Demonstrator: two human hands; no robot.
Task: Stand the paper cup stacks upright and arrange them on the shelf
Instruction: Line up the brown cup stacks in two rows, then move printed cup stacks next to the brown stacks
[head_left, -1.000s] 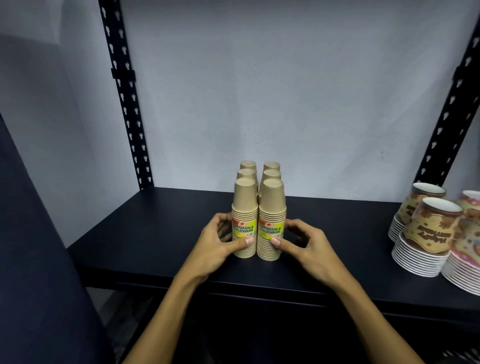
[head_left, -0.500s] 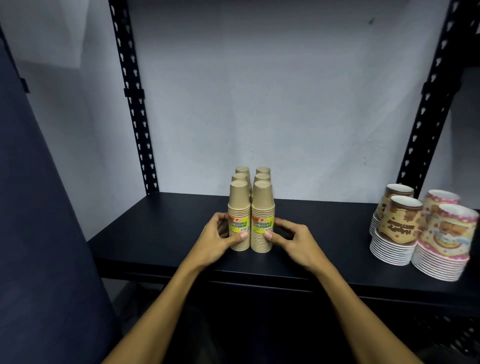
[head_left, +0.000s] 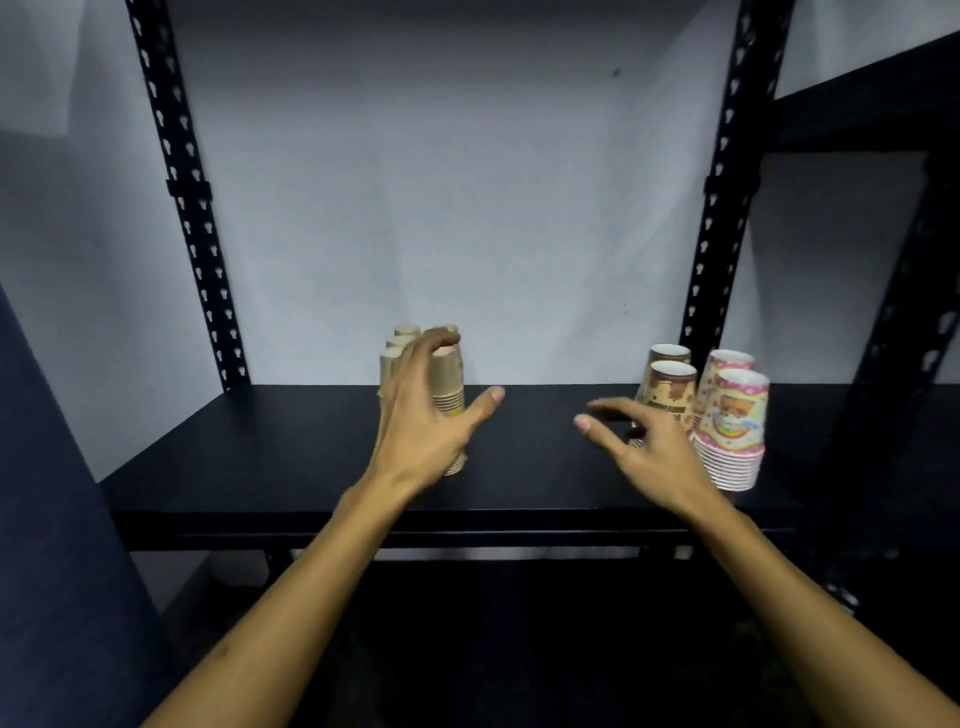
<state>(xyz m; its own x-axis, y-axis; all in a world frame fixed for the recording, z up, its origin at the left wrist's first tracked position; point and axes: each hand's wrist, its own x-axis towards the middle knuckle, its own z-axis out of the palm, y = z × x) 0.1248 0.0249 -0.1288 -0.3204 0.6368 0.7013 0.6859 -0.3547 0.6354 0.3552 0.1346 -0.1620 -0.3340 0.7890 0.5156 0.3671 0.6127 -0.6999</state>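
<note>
The printed stacks (head_left: 730, 415) stand upright at the shelf's (head_left: 260, 467) right end, just right of the right hand (head_left: 649, 452), whose fingers are spread, holding nothing, thumb pointing left. That hand is the nearer one. The left hand (head_left: 423, 415), fingers loosely spread, hovers in front of the kraft stacks (head_left: 447, 384), grouped upright mid-shelf; whether it touches them I cannot tell. All are tapered, nested paper cups with ribbed rims; the shelf is matt black.
</note>
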